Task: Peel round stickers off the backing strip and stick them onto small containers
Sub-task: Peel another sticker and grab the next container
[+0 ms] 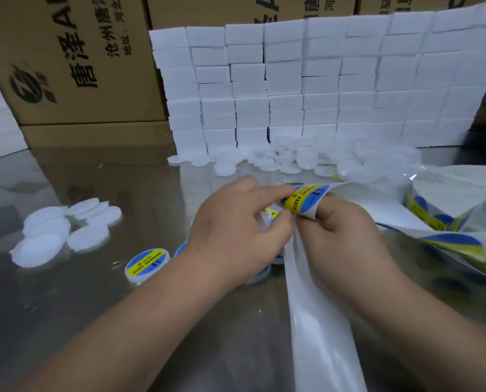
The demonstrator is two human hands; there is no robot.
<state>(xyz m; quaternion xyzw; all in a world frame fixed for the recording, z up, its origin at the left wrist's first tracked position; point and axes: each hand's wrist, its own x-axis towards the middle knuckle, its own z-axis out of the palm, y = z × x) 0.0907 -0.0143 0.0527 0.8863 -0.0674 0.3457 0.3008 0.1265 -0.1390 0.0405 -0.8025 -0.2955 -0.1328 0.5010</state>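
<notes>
Both hands meet over the middle of the shiny metal worktop point(66, 306). The left hand point(236, 227) pinches the edge of a blue and yellow round sticker point(307, 198) between thumb and forefinger. The right hand point(346, 230) has its fingers curled round the white backing strip point(315, 321) just under that sticker. The strip runs down toward the near edge and off right to a sticker roll point(448, 193). A labelled container point(147, 264) sits just left of the left wrist, with others partly hidden beneath the hand. Loose white lids point(63, 230) lie further left. Unlabelled containers point(292, 159) are heaped behind the hands, against stacked white blocks point(307, 80) and cardboard boxes point(75, 60).
</notes>
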